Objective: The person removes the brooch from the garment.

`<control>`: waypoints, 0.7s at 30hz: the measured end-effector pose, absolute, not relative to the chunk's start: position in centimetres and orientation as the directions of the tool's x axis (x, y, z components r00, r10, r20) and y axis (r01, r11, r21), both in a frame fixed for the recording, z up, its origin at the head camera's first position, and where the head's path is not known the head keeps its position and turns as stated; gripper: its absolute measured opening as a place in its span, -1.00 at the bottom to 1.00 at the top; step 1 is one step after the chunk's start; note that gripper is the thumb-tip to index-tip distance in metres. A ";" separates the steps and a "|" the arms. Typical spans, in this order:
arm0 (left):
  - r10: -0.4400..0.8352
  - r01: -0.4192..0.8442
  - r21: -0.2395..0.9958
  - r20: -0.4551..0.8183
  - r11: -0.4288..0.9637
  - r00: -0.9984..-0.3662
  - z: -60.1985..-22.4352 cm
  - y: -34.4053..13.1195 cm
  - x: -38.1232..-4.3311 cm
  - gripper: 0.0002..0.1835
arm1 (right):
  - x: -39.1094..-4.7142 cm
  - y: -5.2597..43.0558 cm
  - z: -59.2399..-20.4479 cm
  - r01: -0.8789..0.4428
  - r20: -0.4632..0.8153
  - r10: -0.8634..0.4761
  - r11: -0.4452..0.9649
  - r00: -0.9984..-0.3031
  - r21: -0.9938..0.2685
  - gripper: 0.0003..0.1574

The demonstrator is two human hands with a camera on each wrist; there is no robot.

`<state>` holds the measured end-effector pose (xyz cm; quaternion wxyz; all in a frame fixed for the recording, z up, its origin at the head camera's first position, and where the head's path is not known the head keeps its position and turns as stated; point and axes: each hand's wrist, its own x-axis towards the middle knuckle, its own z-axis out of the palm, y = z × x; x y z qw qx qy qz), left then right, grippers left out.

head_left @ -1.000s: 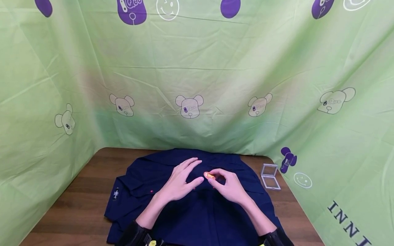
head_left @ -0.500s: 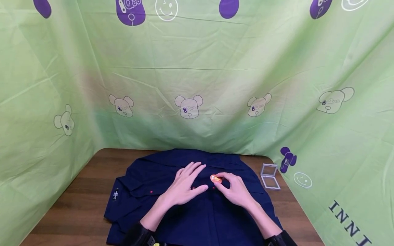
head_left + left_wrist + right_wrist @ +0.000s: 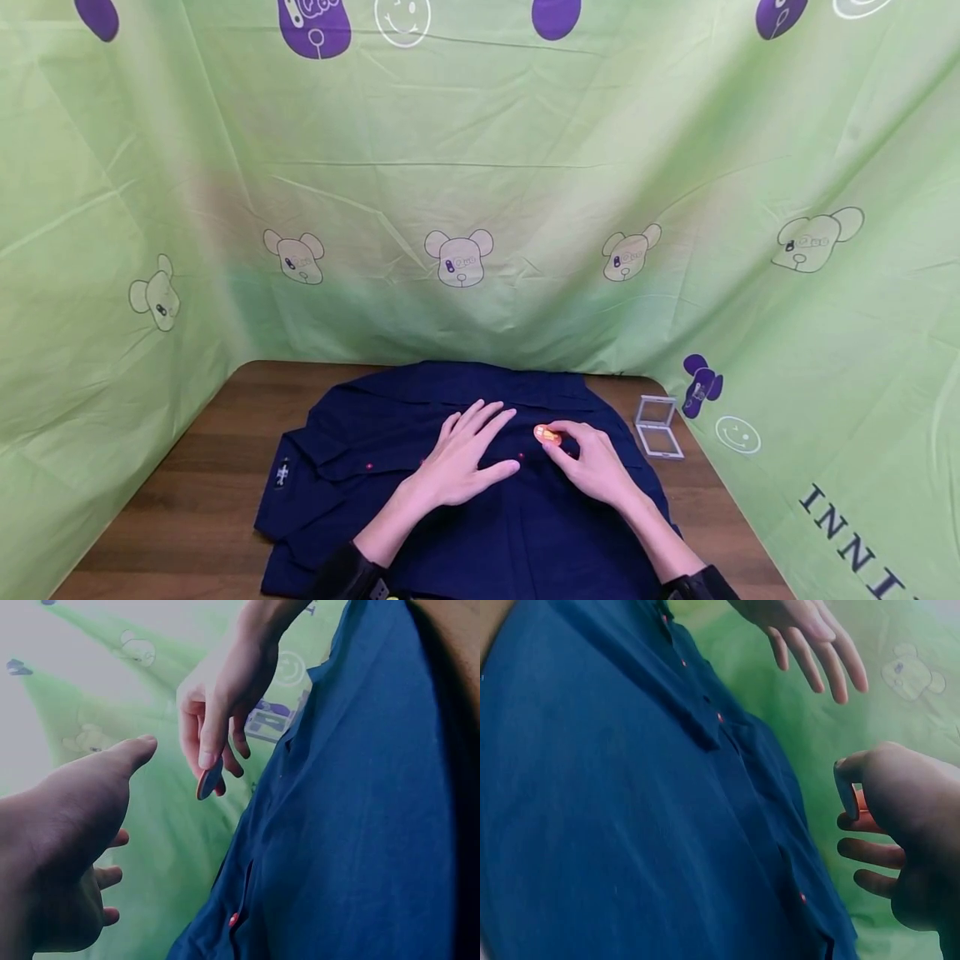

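Observation:
A dark navy shirt [image 3: 480, 542] with small red buttons lies spread sideways, its collar and label [image 3: 282, 473] towards the left. My right hand [image 3: 596, 467] pinches a small round disc [image 3: 547, 435], orange with pale markings, between thumb and fingers. From the left wrist view, the disc [image 3: 209, 780] shows edge-on with a greyish back and an orange rim. Over the middle of the shirt is my left hand [image 3: 465, 462], palm down with fingers extended and the thumb apart, holding nothing. Its thumb points towards the disc, with a gap between them.
An opened square case [image 3: 660, 442] with a pale frame lies on the wooden table [image 3: 172, 483] beyond the shirt's right side. Green printed cloth [image 3: 465, 192] hangs as walls at the back and both sides.
Both hands have shifted to the right across the shirt, the right one carrying the disc. The disc's printed face has turned more towards the head camera. Shirt and case stay put.

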<state>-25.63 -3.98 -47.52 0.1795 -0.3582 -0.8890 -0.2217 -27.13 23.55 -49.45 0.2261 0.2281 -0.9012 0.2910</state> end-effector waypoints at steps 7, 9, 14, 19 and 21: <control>0.586 0.733 0.240 0.468 0.636 -0.661 -47.7 -3.2 -25.1 -0.19 | -27.2 25.4 -49.7 -0.498 0.539 -0.241 0.769 -0.807 -0.401 -0.61; 0.595 0.739 0.233 0.465 0.632 -0.656 -47.9 -3.0 -24.9 -0.20 | -27.3 26.0 -49.7 -0.479 0.539 -0.223 0.782 -0.813 -0.399 -0.61; 0.609 0.750 0.224 0.464 0.623 -0.644 -48.1 -2.6 -24.7 -0.21 | -27.6 28.0 -49.9 -0.439 0.556 -0.165 0.802 -0.814 -0.405 -0.64; 0.621 0.756 0.214 0.456 0.619 -0.637 -48.2 -2.3 -24.4 -0.21 | -28.0 30.3 -50.4 -0.388 0.573 -0.100 0.827 -0.813 -0.406 -0.66; 0.630 0.761 0.206 0.452 0.615 -0.631 -48.2 -2.1 -24.3 -0.20 | -28.0 31.2 -50.5 -0.366 0.577 -0.076 0.838 -0.813 -0.405 -0.67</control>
